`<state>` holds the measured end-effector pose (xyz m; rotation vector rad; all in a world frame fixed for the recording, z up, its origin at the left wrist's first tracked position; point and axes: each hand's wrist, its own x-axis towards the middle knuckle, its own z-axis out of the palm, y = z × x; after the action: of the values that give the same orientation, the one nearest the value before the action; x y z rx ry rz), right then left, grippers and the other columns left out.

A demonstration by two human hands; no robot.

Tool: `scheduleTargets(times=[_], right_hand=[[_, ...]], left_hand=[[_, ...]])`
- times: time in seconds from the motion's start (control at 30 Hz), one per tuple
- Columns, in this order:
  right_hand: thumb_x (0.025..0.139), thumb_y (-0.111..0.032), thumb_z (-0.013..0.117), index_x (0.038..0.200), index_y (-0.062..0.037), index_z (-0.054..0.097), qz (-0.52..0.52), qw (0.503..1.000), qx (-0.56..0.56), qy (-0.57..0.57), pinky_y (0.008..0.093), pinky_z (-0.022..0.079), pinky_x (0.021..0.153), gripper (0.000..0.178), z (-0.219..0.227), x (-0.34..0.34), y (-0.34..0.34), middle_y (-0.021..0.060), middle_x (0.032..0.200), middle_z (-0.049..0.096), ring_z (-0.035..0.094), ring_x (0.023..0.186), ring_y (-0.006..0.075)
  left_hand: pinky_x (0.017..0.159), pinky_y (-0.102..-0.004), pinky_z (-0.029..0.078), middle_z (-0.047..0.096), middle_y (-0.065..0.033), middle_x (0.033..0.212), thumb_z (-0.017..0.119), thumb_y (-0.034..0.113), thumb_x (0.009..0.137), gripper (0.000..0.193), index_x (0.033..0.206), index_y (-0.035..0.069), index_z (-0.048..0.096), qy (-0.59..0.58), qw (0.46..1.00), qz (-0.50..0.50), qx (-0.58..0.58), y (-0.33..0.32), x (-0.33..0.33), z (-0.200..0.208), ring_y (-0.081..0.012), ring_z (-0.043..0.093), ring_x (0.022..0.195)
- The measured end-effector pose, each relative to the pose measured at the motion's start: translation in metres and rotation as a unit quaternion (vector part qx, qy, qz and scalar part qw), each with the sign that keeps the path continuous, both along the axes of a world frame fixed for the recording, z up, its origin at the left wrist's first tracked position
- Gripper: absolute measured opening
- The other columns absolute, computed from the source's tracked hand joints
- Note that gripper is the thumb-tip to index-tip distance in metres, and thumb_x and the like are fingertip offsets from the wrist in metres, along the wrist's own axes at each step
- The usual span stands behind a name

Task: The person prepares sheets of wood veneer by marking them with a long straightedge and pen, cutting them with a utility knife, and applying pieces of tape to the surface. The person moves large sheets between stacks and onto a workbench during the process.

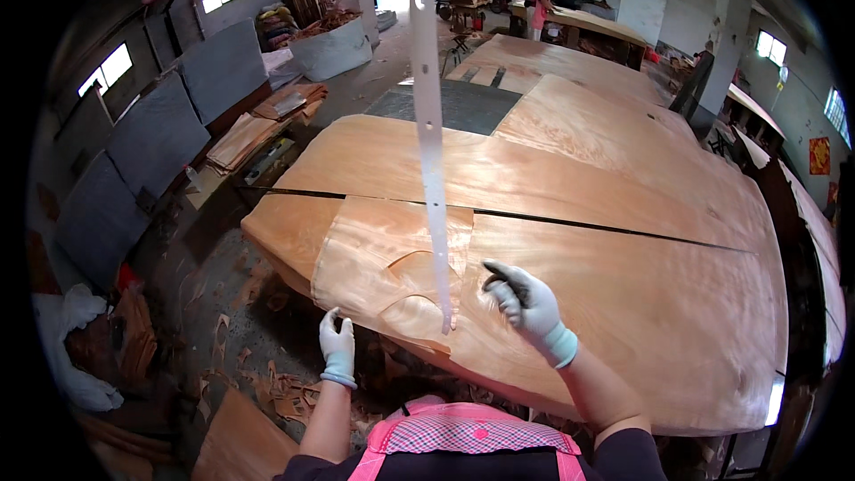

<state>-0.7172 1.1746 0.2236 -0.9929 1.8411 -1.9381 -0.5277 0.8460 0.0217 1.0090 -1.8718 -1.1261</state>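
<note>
Wide sheets of thin, light-brown wood veneer (623, 303) lie stacked in front of me. A smaller veneer piece (356, 249) with a torn, curled patch lies on top at the left. My left hand (337, 343), in a pale knitted glove, is beside the stack's near edge, fingers apart and nothing visible in them. Above the sheets, right of the torn patch, my gloved right hand (534, 307) has its fingers curled. Something dark shows at its fingertips; I cannot tell whether it is a small tool or the glove's stained tips.
A pale strip with holes (430, 142) hangs down in front of the stack. A dark gap (570, 224) runs across between sheets. Veneer scraps (285, 392) litter the floor at left. Grey boards (223, 71) stand beyond. A person in pink (541, 7) stands at a far table.
</note>
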Motion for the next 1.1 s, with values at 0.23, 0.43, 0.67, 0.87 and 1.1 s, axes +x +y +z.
scheduleTargets(times=[0.23,0.43,0.67,0.87,1.1], right_hand=[[0.089,-0.011,0.067,0.096,0.0020,0.066,0.006,0.999,-0.002,0.047,0.0239,0.043,0.053,0.015,0.049,0.018,-0.027,-0.0001,0.063,0.055,0.051,0.058,0.0059],[0.087,-0.023,0.067,0.094,-0.0030,0.072,-0.042,0.993,0.106,0.029,0.0288,0.050,0.062,0.021,-0.073,0.032,0.001,0.0120,0.076,0.069,0.061,0.064,0.0108],[0.082,-0.016,0.067,0.095,-0.0074,0.072,-0.066,0.989,0.126,0.046,0.0324,0.050,0.061,0.016,-0.087,0.068,0.037,0.0127,0.076,0.066,0.063,0.064,0.0231],[0.086,-0.020,0.064,0.113,-0.0085,0.063,0.097,0.989,-0.018,-0.107,0.0317,0.050,0.069,0.029,-0.068,0.083,0.057,0.0166,0.087,0.064,0.064,0.076,0.0256],[0.091,-0.020,0.057,0.133,-0.0099,0.054,-0.048,0.969,0.242,-0.010,0.0371,0.050,0.071,0.044,-0.099,0.044,0.106,0.0230,0.094,0.064,0.064,0.079,0.0358]], left_hand=[[0.094,-0.0298,0.045,0.065,-0.0102,0.110,0.060,0.003,0.088,0.027,0.114,-0.004,0.060,0.048,0.994,-0.055,0.076,0.042,-0.007,0.023,-0.0174,0.060,0.099],[0.089,-0.0260,0.046,0.064,-0.0060,0.103,0.062,0.006,0.089,0.025,0.111,-0.003,0.061,0.090,0.952,-0.287,0.055,0.121,-0.037,0.129,-0.0121,0.059,0.093],[0.086,-0.0370,0.047,0.062,-0.0115,0.074,0.068,0.010,0.077,0.011,0.085,0.003,0.067,0.035,0.785,-0.542,-0.298,0.178,-0.087,0.181,-0.0262,0.061,0.077],[0.082,-0.0319,0.051,0.068,-0.0091,0.097,0.054,0.023,0.098,0.036,0.124,-0.002,0.054,0.112,0.858,-0.373,0.335,0.172,-0.100,0.098,-0.0171,0.065,0.086],[0.081,-0.0246,0.048,0.068,-0.0050,0.096,0.064,0.024,0.093,0.031,0.106,-0.004,0.066,-0.180,0.729,-0.559,0.351,0.216,-0.089,0.084,-0.0100,0.061,0.086]])
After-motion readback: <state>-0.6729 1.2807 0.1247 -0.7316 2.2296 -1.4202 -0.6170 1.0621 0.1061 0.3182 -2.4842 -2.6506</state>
